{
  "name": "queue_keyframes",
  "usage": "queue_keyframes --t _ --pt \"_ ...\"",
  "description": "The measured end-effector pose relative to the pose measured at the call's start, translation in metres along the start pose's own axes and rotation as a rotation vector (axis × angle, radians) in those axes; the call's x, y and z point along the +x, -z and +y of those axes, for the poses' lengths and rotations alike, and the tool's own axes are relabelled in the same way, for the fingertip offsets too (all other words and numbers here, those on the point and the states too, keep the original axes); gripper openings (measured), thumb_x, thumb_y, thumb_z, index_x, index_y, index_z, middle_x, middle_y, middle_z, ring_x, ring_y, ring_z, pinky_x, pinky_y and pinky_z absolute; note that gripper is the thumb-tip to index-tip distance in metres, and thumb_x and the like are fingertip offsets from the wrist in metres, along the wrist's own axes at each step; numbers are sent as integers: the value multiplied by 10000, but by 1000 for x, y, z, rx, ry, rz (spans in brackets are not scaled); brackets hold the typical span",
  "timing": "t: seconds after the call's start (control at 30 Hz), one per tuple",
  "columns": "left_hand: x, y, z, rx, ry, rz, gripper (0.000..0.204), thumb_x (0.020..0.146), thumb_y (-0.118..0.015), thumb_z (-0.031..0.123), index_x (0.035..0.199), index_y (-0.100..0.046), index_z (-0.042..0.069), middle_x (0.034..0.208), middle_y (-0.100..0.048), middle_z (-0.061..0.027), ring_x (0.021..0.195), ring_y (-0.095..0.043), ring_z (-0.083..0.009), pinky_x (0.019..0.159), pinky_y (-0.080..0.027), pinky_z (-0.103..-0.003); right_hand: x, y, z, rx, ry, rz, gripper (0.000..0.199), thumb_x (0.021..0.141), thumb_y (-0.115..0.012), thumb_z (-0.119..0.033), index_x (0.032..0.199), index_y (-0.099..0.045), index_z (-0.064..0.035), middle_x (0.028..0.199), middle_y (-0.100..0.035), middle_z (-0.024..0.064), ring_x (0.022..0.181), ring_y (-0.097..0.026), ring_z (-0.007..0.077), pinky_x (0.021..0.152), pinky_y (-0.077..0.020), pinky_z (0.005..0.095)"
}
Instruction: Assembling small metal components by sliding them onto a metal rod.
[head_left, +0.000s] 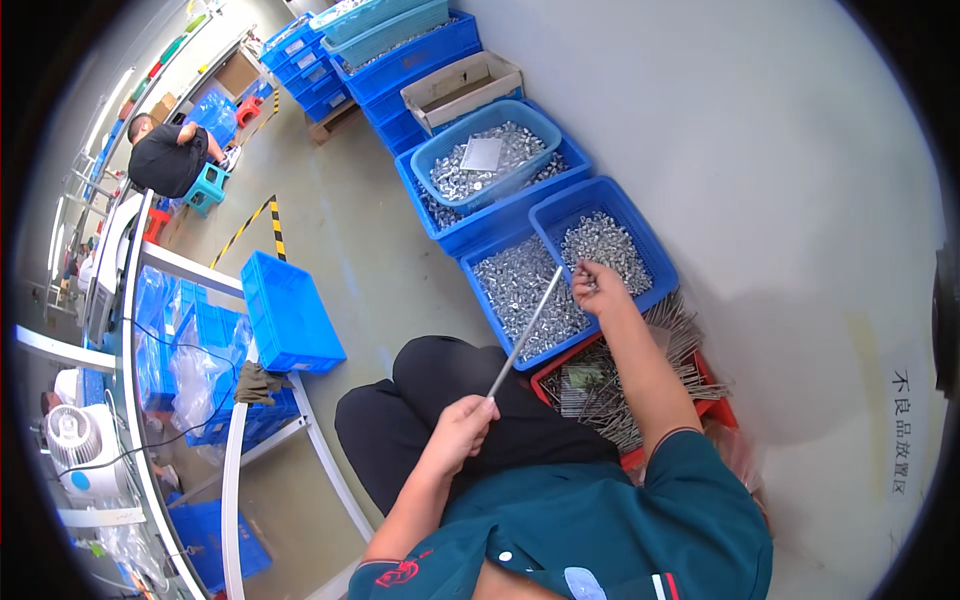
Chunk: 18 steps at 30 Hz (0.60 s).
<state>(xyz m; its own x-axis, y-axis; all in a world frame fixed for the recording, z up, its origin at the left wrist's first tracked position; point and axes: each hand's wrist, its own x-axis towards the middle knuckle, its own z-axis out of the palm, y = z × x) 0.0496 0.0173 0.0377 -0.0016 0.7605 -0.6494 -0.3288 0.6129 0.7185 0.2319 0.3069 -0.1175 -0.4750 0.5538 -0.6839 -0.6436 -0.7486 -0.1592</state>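
My left hand (462,428), in front of my lap, is closed around the lower end of a thin straight metal rod (527,335). The rod slants up and away to the right. Its far end lies just left of my right hand (598,288); whether they touch I cannot tell. My right hand's fingers are curled together, and what they hold is too small to name. Below it stands a blue basket (655,250) of small silvery metal parts (605,248). A blue crate with more such metal parts (528,290) lies under the rod.
A red crate (720,410) full of long metal rods (610,400) sits beneath my right forearm. Farther off are a light-blue basket (425,165) of metal parts and stacked blue crates (385,85). To the left stand a blue bin (290,310), a white frame and a fan (75,435). A person (168,158) sits far left.
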Motion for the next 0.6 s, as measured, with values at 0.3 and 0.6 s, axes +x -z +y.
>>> queue_keyframes --t 0.3,0.6 --pt "17 28 5 485 -330 327 317 883 -554 272 784 -552 -29 632 -473 2 616 -415 -64 540 -359 -244 -29 -34 60 -264 -87 -304 132 872 -506 -43 999 -528 -16 761 -528 45 532 -432 68 378 -304 173" --pt "18 40 -7 153 -383 275 215 907 -520 225 763 -539 65 525 -361 82 397 -268 -7 364 -193 -183 -26 -47 63 -316 -63 -127 225 856 -479 -13 1078 -493 20 868 -541 106 618 -484 126 458 -375 196"
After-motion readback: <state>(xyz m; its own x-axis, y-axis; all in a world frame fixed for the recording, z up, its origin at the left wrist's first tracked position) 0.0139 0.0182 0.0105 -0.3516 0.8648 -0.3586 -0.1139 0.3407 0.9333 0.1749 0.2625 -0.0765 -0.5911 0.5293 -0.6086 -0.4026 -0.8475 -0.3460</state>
